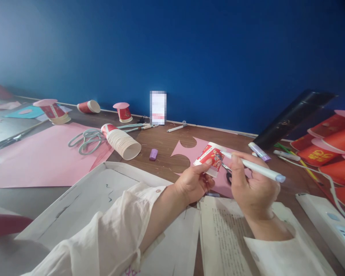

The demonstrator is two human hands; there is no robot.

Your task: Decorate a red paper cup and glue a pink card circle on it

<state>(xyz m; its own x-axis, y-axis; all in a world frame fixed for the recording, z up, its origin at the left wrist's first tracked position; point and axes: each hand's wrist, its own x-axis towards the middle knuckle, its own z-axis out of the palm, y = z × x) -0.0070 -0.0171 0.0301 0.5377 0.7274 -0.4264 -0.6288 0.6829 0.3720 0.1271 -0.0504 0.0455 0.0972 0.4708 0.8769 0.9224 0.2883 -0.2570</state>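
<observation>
My left hand (196, 183) grips a red and white paper cup (211, 156), tilted on its side over a pink paper sheet with rounded cut-outs (186, 153). In my right hand (254, 188) is a white marker (257, 169) with a pale blue end, its tip at or close to the cup's printed side; whether it touches I cannot tell. Behind the cup, dark-handled scissors (229, 177) show partly between my hands. Below them lies a printed booklet (222, 234).
A nested stack of paper cups (122, 143) lies left of centre near a purple cap (153, 154) and cable (87, 140). A glue stick (259, 151), black cylinder (293, 119), red cups (330, 153) and power strip (327, 226) stand right. Pink paper (46, 161) spreads left.
</observation>
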